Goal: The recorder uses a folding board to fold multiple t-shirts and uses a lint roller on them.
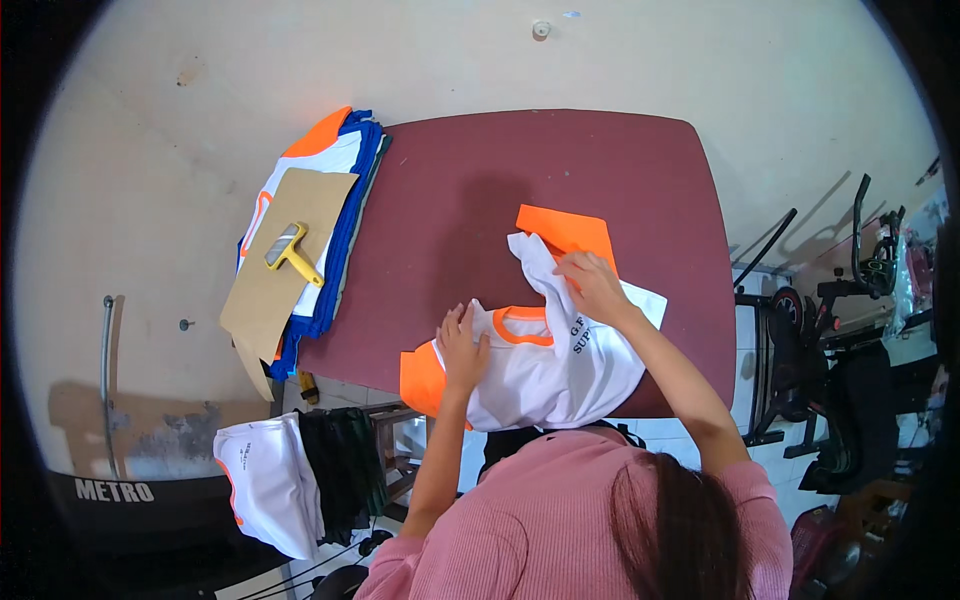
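A white T-shirt (525,375) with orange sleeves and an orange neckband lies partly bunched at the near side of the maroon table (630,172). Dark writing shows on its chest. My left hand (462,349) rests on the shoulder beside the neckband, its fingers apart. Over at the other shoulder, the bent fingers of my right hand (592,286) grip the white cloth next to the raised orange sleeve (566,229). My right fingertips are partly hidden by the folds.
Folded garments (341,247) are stacked at the table's left edge. Brown card (259,300) and a yellow-handled lint roller (300,259) lie on top. More clothes (274,480) sit lower left. Exercise equipment (795,330) stands to the right.
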{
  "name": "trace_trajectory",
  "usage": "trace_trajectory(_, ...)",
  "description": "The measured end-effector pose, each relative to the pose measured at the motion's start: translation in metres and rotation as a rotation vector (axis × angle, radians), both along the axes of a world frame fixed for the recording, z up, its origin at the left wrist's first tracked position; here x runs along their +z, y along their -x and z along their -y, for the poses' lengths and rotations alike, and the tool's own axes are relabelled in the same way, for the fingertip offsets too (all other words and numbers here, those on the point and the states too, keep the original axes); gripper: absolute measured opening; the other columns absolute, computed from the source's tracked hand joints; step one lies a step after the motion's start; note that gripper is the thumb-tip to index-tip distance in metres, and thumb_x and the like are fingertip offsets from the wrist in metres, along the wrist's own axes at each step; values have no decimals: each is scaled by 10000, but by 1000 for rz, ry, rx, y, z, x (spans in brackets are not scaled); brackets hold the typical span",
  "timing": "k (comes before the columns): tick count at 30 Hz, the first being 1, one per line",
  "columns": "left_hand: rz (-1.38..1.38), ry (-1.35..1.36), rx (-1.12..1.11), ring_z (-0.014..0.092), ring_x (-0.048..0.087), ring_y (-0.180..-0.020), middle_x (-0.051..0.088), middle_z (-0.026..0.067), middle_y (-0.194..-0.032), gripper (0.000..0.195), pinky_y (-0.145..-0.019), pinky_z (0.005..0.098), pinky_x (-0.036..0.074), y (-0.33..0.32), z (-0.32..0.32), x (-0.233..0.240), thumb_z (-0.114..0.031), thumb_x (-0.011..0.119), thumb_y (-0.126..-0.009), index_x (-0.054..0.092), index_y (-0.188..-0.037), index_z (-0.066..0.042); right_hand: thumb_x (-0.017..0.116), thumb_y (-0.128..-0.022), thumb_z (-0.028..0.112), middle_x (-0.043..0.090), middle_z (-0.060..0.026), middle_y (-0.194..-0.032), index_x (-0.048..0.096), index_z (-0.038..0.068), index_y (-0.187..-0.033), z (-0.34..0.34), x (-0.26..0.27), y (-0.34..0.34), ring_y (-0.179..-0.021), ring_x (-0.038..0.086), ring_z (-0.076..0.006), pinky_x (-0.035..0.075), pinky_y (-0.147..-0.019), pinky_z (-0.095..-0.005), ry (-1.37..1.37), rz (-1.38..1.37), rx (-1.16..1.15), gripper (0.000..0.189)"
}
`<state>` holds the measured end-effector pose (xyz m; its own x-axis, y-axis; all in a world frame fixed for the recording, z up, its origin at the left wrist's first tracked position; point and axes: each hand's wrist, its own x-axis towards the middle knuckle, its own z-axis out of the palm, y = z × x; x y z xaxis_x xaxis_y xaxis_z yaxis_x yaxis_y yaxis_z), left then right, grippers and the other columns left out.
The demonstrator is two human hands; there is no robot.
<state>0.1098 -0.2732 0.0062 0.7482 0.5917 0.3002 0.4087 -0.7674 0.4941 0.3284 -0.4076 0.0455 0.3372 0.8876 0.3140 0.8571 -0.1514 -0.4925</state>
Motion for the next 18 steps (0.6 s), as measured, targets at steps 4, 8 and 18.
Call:
trace_trajectory(4, -91, 34, -28, 285, 412, -1088, 489, 80, -1097, 251, -969, 466, 201, 13, -14, 11, -148, 603, -688, 557, -928, -92, 569, -676, 110, 467, -51, -1140, 538, 116, -1032, -38, 5, 9, -1096, 383, -244, 305, -891, -402, 23, 293, 195, 357)
trace_trajectory(8, 157, 146, -160, 265, 544, -873, 572, 95, -898, 181, -857, 388, 367, 23, -15, 78, -38, 600, -671, 565, -849, -36, 589, -594, 278, 506, -69, -1098, 484, 81, -1124, -50, -2, 20, -1147, 357, -253, 167, -991, -461, 187, 14, 459, 575)
trace_trajectory(18, 347, -145, 47, 184, 554, -623, 576, 110, -716, 104, -556, 260, 427, 108, -20, 263, 42, 568, -653, 556, -753, 15, 659, -624, 271, 538, -72, -762, 566, 65, -823, -67, 130, 19, -814, 515, -253, 315, -845, -418, 262, 169, 724, 302)
